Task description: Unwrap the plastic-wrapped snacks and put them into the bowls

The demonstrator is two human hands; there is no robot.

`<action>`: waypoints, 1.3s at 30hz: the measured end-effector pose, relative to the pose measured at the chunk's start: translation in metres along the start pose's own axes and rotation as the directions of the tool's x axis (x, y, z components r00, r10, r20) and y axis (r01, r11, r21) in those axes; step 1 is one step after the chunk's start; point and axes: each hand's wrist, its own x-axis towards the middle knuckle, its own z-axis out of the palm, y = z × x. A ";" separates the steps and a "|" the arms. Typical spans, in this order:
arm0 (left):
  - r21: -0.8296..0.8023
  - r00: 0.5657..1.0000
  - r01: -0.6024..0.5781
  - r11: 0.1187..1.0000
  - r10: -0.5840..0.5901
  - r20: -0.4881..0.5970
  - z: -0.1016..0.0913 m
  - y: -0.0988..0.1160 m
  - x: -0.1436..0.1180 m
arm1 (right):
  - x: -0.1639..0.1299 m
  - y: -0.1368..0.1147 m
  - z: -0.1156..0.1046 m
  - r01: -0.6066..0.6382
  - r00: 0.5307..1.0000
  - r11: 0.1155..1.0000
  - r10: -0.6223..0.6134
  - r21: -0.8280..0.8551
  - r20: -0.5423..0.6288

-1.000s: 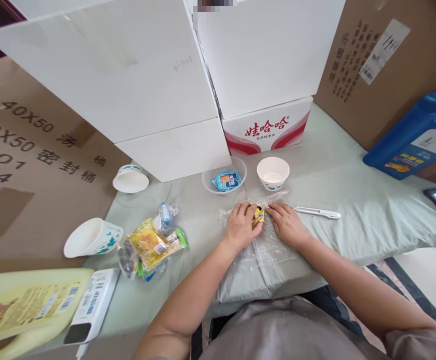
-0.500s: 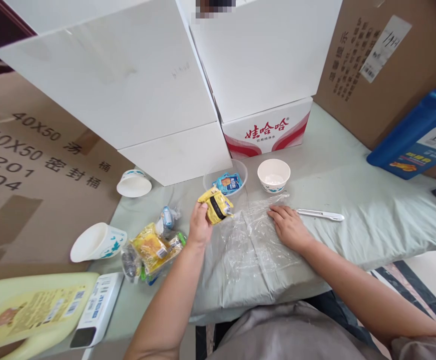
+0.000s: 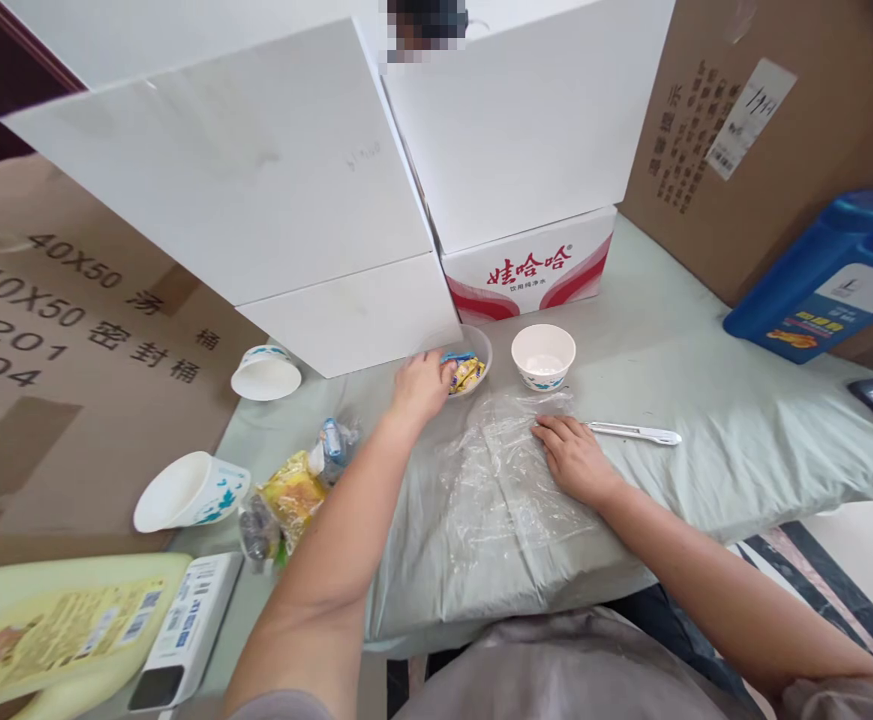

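Head view, near to far. Nearest left: pale yellow jug [image 3: 53, 625] lying flat, white barcode box [image 3: 185, 630] touching its right side. Next row: 1 paper cup [image 3: 188, 490] tipped on its side, heap of snack packets [image 3: 293, 495] just right of it. Middle near: clear plastic sheet [image 3: 503, 480] spread on green cloth [image 3: 706, 420], crinkled. Right hand [image 3: 575, 460] flat on sheet's right part, palm down, fingers together and extended, holding nothing. White pen-like tool [image 3: 635, 433] just right of that hand, not touching.

Further out: left hand [image 3: 421, 385] at rim of clear plastic bowl [image 3: 473, 358], fingers curled over yellow snack packet [image 3: 467, 373] sitting in bowl; fingertips on or just leaving it, can't tell whether grip is closed. Blue packet edge visible under the fingers in the same bowl. White paper bowl [image 3: 543, 355] right beside clear bowl, upright, apart. 2nd paper cup [image 3: 266, 372] tipped over, well left.

Handling judgement: packet light, soft, crinkly foil, likely slippery; best pinched by a sealed edge or across its flat faces with thumb and 2 fingers. Bowl light too, could skid if pushed.

Far: white boxes [image 3: 256, 190], red-printed carton [image 3: 533, 270] behind bowls, brown cardboard [image 3: 61, 330] left, blue jug [image 3: 818, 280] far right.
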 end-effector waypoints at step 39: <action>-0.526 0.863 0.127 0.841 0.168 0.476 -0.012 -0.019 -0.204 | -0.082 0.008 -0.082 -0.185 0.959 0.817 0.027 0.546 0.284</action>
